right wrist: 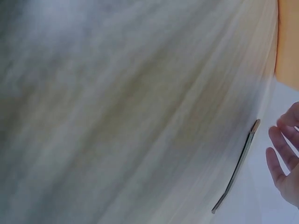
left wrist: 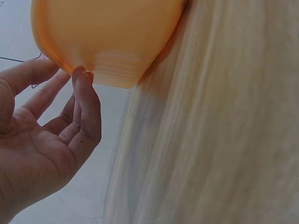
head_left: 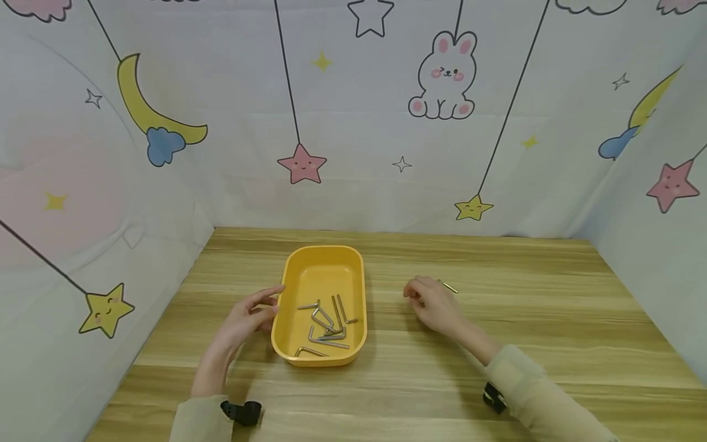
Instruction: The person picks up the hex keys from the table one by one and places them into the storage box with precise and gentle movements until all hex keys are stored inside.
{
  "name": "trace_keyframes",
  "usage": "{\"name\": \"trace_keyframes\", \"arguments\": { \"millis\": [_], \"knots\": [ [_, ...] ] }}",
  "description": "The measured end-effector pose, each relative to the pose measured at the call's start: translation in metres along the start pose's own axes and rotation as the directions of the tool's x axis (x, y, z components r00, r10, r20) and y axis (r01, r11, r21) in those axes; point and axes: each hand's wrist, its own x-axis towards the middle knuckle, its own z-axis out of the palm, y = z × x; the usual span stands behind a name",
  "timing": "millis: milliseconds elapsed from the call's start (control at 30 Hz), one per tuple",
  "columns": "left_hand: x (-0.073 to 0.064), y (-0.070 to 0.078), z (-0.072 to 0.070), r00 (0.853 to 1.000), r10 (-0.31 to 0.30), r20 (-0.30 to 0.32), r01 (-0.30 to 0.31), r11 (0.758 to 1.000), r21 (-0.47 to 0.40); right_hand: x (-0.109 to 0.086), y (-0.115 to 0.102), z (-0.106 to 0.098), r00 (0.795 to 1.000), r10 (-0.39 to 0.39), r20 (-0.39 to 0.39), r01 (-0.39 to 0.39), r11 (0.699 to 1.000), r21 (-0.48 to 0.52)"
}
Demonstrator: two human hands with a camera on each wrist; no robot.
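A yellow plastic tray (head_left: 326, 258) stands on the wooden table, holding several L-shaped metal hex keys (head_left: 329, 339) in a loose heap toward its near end. At its left side, the fingertips of my left hand (head_left: 243, 322) touch the outer wall and rim, fingers partly bent, as the left wrist view also shows. My right hand (head_left: 433, 304) is over the table to the right of the tray, fingers loosely curled with nothing visible between them. Just beyond it lies a bent metal rod (right wrist: 238, 163), partly hidden behind the hand in the head view.
The wooden table (head_left: 530, 307) reaches back to a white cloth (head_left: 375, 202) printed with stars, moons and a rabbit, which also hangs along the left and right sides. A dark wrist camera (head_left: 243, 413) sits on my left sleeve and another (head_left: 493, 398) on the right.
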Motion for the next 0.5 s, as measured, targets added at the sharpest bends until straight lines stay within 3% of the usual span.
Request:
{"name": "trace_keyframes", "arguments": {
  "millis": [167,333,500],
  "knots": [
    [0.0,0.0,-0.001,1.0,0.002,0.001,-0.002,1.0,0.003,-0.002,0.005,-0.001,1.0,0.0,0.008,0.0,1.0,-0.015],
    [0.001,0.0,-0.001,1.0,0.004,0.005,-0.004,1.0,0.003,-0.005,0.013,0.0,0.998,-0.041,-0.037,0.04,0.998,-0.039],
    [0.001,-0.001,-0.001,1.0,0.003,0.002,-0.003,1.0,0.0,-0.008,0.021,-0.001,0.999,-0.024,-0.025,0.022,0.998,-0.056]
  ]
}}
